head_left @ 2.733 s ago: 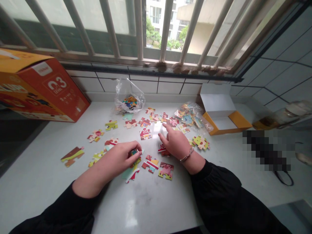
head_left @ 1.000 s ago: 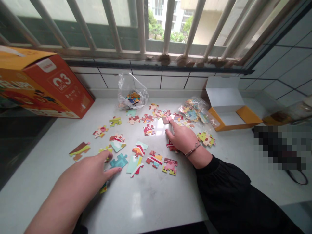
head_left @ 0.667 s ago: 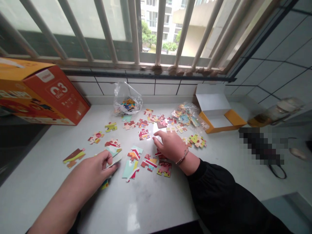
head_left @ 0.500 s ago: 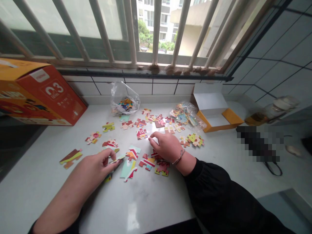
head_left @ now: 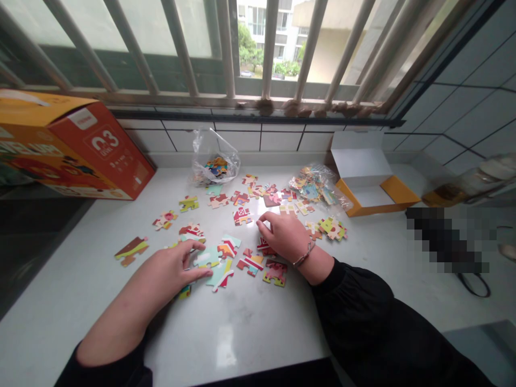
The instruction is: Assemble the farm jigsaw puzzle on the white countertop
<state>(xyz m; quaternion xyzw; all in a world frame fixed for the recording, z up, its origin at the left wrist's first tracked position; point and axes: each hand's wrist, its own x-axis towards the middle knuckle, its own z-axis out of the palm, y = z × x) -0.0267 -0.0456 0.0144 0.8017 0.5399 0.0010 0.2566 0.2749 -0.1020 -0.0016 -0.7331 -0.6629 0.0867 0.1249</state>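
Note:
My left hand [head_left: 171, 267] is low over the table, thumb and index finger spread around a pale green jigsaw piece [head_left: 205, 257]. That piece lies against a pale green and red group of joined pieces [head_left: 221, 273]. My right hand [head_left: 284, 235] hovers with bent fingers, thumb and index tips close together and nothing visible between them. Partly under it is a dark red piece [head_left: 264, 246]. A red barn piece [head_left: 242, 216] lies just left of its fingertips. Nearer me are a striped red and white piece [head_left: 250, 262] and a pink animal piece [head_left: 276, 273].
Several loose pieces are scattered behind my hands. A clear bag of pieces [head_left: 215, 161] stands by the wall, another bag [head_left: 316, 185] lies beside an open yellow box [head_left: 377, 201]. A large orange box [head_left: 100, 150] is at left, a brown-green piece [head_left: 131, 250] before it.
My left hand has let go of the pale green piece, its fingers parting as the piece rests by the joined group. My right hand stays about where it was; the view has shifted slightly.

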